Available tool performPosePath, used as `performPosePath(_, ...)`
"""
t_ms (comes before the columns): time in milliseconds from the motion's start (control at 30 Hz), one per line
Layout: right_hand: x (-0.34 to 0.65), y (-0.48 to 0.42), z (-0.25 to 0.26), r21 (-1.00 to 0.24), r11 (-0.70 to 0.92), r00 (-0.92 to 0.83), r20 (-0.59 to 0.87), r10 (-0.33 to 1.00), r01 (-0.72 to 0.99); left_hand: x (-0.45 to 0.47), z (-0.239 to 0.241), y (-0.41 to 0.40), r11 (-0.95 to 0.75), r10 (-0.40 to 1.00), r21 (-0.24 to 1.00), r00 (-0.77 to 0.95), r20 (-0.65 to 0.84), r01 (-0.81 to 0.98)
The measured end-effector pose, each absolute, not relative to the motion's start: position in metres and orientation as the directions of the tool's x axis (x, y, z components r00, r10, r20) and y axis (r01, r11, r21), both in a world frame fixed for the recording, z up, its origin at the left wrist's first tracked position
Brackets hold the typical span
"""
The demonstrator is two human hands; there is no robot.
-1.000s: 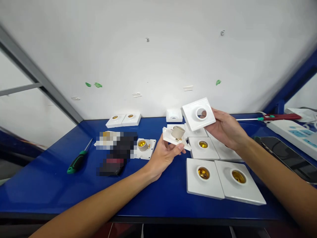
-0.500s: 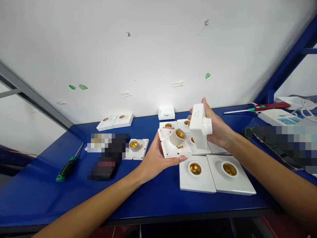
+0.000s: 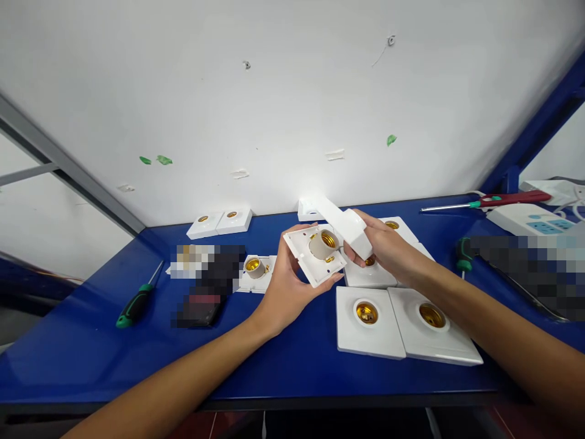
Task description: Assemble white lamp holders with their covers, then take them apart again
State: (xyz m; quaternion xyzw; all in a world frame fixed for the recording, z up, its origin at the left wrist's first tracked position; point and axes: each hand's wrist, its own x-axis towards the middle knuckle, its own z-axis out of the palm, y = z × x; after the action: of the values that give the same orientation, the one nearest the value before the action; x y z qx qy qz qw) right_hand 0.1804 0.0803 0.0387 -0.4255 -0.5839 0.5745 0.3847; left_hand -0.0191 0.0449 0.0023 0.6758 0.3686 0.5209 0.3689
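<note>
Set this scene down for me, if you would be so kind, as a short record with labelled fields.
Left hand: holds a white square plastic base plate with a beige, gold-lined round socket
Right hand: holds a white square plastic cover, tilted, close to the socket
Cover touching socket: cannot tell
Table: blue, glossy
Front right: two white square holders with gold-lined openings, side by side
Left side: green-and-black-handled screwdriver, lying down

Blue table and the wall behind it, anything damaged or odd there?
The white wall looks marred: green scraps and pale patches interrupt its plain surface. On the blue table nothing looks spilled or broken, though pixelated areas hide some detail.
</note>
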Motion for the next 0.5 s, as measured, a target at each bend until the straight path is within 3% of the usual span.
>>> performPosePath(233,0.1782,0.0757,0.0379,-0.971,-0.082,-0.309,-0.15,0.939,0.223,-0.02,-0.0028,0.0431,-0.562,0.827,0.804,0.168,0.537,0.195)
performPosePath(500,0.1777,0.0753,0.0362,-0.97,0.024,-0.38,-0.073,0.922,0.243,-0.0232,-0.0004,0.0453,-0.525,0.85,0.83,0.168,0.499,0.191)
